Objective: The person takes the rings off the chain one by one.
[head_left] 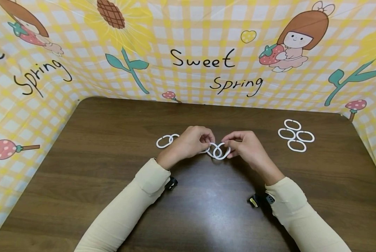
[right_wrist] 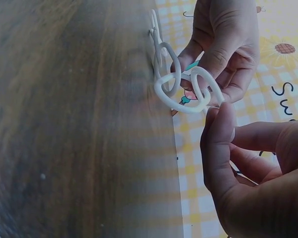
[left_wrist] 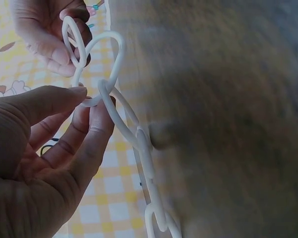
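Observation:
Near the middle of the table my left hand (head_left: 192, 140) pinches a white oval plastic link (left_wrist: 121, 52) between thumb and fingertips. This link is part of a chain of white links (left_wrist: 147, 156) that runs down to the left, with its far end (head_left: 158, 143) lying on the table past the left wrist. Opposite, my right hand (head_left: 248, 146) pinches another white link (right_wrist: 217, 90) at the chain's right end. The two held links are hooked through each other, raised in front of the hands. Part of the chain is hidden behind my left hand in the head view.
Several loose white links (head_left: 296, 145) lie in a cluster at the right of the brown wooden table (head_left: 118, 203). A yellow checked cloth (head_left: 200, 38) with printed figures stands along the table's back and sides. Small black devices (head_left: 259, 200) sit at both cuffs.

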The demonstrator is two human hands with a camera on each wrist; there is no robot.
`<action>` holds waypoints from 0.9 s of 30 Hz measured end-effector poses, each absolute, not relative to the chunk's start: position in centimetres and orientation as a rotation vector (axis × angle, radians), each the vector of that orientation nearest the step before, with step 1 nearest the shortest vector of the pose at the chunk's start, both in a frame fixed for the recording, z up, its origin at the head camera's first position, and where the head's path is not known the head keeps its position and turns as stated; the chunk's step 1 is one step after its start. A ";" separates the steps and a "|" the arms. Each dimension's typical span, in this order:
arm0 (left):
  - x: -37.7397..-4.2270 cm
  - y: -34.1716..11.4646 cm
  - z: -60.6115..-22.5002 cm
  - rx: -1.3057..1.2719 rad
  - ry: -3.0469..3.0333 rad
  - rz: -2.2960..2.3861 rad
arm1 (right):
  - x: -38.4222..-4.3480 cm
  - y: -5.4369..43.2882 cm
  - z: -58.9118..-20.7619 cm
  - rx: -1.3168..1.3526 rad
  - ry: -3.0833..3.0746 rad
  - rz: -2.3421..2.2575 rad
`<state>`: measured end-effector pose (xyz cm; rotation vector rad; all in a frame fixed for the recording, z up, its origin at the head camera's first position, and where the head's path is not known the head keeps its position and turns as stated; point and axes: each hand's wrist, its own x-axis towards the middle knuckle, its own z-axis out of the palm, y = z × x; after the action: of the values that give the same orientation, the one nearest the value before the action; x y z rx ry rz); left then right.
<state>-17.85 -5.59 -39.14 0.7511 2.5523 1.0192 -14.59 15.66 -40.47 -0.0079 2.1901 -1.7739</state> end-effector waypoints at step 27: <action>-17.9 -5.8 -39.2 0.752 2.551 0.992 | -14.5 16.6 -40.4 0.005 2.184 -1.801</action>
<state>-17.90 -5.76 -39.25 0.7518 2.5510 0.9917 -14.53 16.60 -40.36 0.0047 2.1837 -1.8015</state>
